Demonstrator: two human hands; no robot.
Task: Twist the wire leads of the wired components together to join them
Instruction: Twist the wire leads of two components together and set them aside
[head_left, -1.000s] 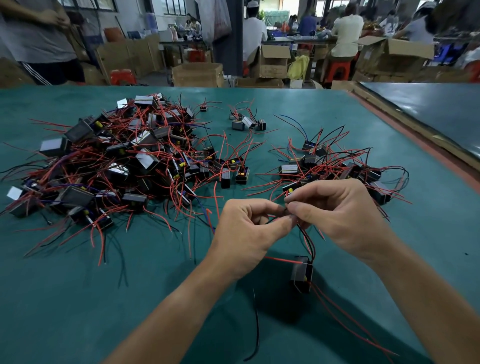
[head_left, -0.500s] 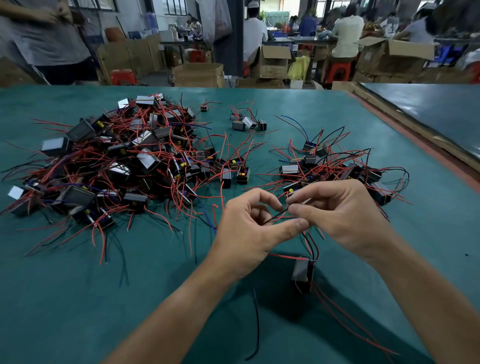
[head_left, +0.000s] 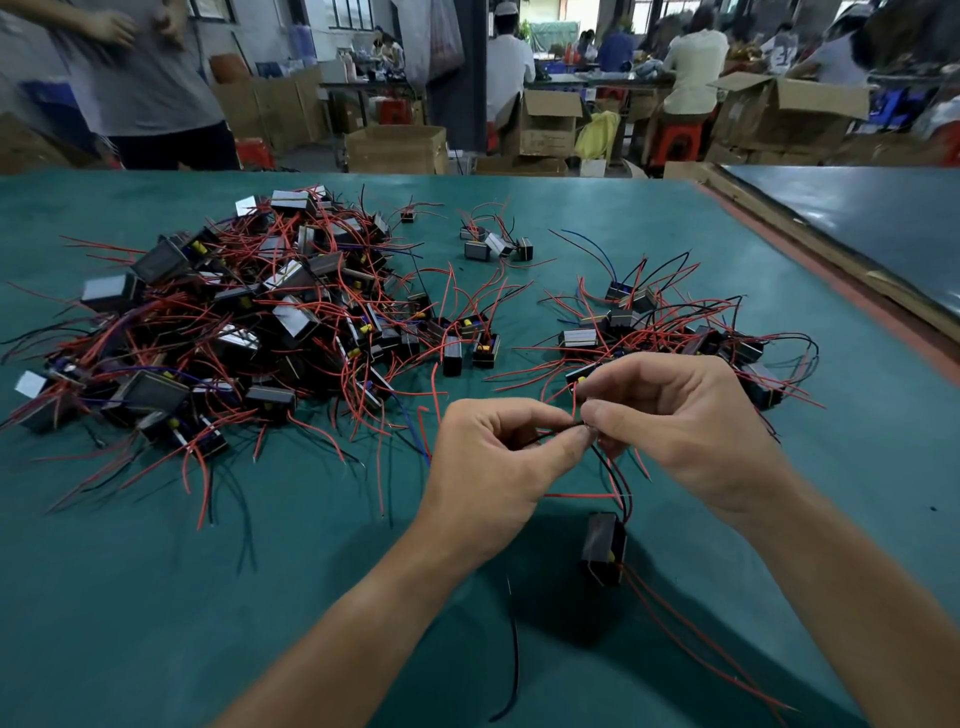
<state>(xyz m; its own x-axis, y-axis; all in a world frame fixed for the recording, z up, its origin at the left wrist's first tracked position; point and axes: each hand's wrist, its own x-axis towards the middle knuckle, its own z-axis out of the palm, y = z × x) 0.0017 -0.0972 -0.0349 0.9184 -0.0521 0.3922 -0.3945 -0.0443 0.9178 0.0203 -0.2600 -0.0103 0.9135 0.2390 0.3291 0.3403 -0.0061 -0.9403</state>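
A small black wired component (head_left: 602, 545) hangs just above the green table below my hands, its red and black leads (head_left: 615, 478) running up to my fingers. My left hand (head_left: 493, 462) pinches the leads between thumb and forefinger. My right hand (head_left: 675, 421) pinches the same lead ends from the right, fingertips meeting the left hand's at the centre. A loose black lead (head_left: 514, 660) trails down toward me. Long red leads (head_left: 691, 634) run off the component to the lower right.
A big heap of wired components (head_left: 234, 332) with red leads covers the table's left. A smaller heap (head_left: 670, 332) lies behind my right hand, a few pieces (head_left: 493, 247) at the back. The table's right edge (head_left: 831, 280) runs diagonally. People and cardboard boxes (head_left: 395, 148) stand beyond.
The left thumb and forefinger opened half a second ago, then closed on the leads again. The hanging component swung slightly. The right hand kept its pinch.
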